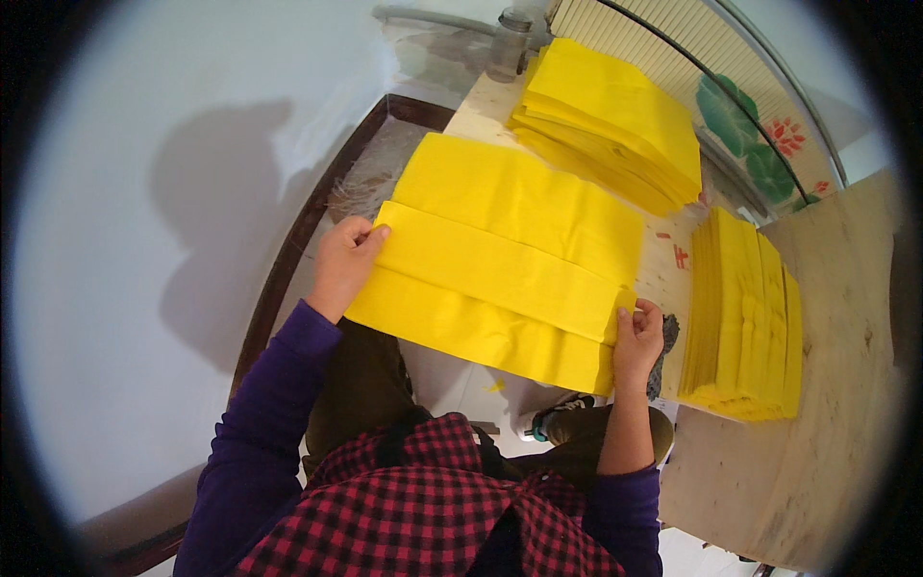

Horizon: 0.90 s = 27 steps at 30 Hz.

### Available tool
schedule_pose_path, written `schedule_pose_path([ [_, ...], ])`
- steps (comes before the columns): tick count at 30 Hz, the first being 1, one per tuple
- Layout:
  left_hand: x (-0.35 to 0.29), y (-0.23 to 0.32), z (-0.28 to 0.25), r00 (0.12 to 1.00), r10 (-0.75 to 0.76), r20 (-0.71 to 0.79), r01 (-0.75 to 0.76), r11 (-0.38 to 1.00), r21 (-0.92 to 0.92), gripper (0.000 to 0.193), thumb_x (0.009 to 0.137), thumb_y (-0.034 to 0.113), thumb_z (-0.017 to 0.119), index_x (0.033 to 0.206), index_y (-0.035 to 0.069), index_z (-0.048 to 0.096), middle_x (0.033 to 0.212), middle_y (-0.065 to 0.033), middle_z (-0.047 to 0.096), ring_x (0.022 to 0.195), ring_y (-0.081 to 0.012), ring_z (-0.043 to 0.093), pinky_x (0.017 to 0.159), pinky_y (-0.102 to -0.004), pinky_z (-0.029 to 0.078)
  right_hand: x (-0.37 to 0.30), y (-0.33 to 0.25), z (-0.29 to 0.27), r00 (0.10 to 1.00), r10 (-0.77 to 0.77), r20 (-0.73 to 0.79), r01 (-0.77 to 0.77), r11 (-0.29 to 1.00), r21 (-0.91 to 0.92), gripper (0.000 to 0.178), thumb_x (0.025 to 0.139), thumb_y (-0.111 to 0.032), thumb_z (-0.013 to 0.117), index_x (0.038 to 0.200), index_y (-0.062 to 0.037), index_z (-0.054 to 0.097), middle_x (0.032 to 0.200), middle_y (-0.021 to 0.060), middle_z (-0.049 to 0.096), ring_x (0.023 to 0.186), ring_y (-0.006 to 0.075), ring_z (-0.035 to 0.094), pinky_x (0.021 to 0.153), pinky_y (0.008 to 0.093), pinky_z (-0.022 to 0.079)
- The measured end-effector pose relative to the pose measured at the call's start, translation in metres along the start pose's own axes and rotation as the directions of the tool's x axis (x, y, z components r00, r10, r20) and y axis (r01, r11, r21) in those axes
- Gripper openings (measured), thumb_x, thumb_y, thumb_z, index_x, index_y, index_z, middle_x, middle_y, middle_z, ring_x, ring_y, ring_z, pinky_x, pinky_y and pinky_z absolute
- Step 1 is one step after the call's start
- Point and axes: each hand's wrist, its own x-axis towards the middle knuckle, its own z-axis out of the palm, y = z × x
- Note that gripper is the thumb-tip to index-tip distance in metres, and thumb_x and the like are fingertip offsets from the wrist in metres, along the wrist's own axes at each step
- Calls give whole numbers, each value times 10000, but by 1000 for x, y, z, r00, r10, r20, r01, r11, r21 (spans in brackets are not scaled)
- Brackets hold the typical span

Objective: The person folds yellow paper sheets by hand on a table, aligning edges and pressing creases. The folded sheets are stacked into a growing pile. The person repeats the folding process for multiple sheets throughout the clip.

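A wide yellow fabric piece (510, 197) is stretched out in front of me, with a folded band running across its middle. My left hand (344, 264) pinches its left edge at the band, thumb on top. At the right edge, my right hand (638, 341) grips the same band between thumb and fingers. The near part of the fabric hangs over my lap; its far part lies toward the wooden table. Fingers under the cloth are hidden on both sides.
Beyond the cloth, a tall folded yellow stack (615, 111) rests on the table (846, 317). A second yellow stack (740, 322) stands to the right. A clear jar (510, 46) is at the far edge. The wall (125, 288) is close on my left.
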Motion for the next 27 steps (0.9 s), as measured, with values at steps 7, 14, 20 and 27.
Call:
schedule_pose_path([
  [7, 2, -1, 1, 1000, 22, 11, -23, 996, 88, 253, 871, 194, 681, 798, -19, 567, 672, -127, 560, 602, -230, 533, 578, -354, 427, 1, 3, 1, 1000, 8, 28, -9, 1000, 14, 243, 899, -45, 642, 1119, -7, 546, 774, 25, 554, 691, 104, 503, 631, 259, 431],
  [14, -1, 6, 0, 999, 45, 23, -48, 991, 122, 244, 884, 148, 671, 773, -11, 522, 666, -79, 478, 609, -185, 451, 577, -325, 397, 0, -8, -5, 997, 15, 74, -3, 989, -151, 241, 917, -80, 625, 1132, -3, 551, 795, 64, 568, 707, 155, 535, 647, 297, 456],
  [20, 2, 8, -3, 993, 107, 40, -112, 984, 135, 294, 873, 140, 681, 758, -17, 461, 678, -119, 423, 610, -208, 424, 578, -340, 385, 1, -38, -24, 966, -237, 105, 259, 906, -334, 382, 925, -149, 604, 1258, 9, 507, 1150, 191, 578, 1013, 308, 567, 893, 403, 455],
  [27, 3, 8, -1, 990, 135, 48, -139, 983, 117, 288, 866, 129, 688, 759, -12, 461, 671, -115, 423, 604, -206, 411, 575, -337, 381, -52, -130, 53, 699, -469, 540, 663, 708, -243, 705, 891, -340, 622, 1428, 34, 358, 1502, 212, 339, 1411, 348, 290, 1167, 456, 198],
])
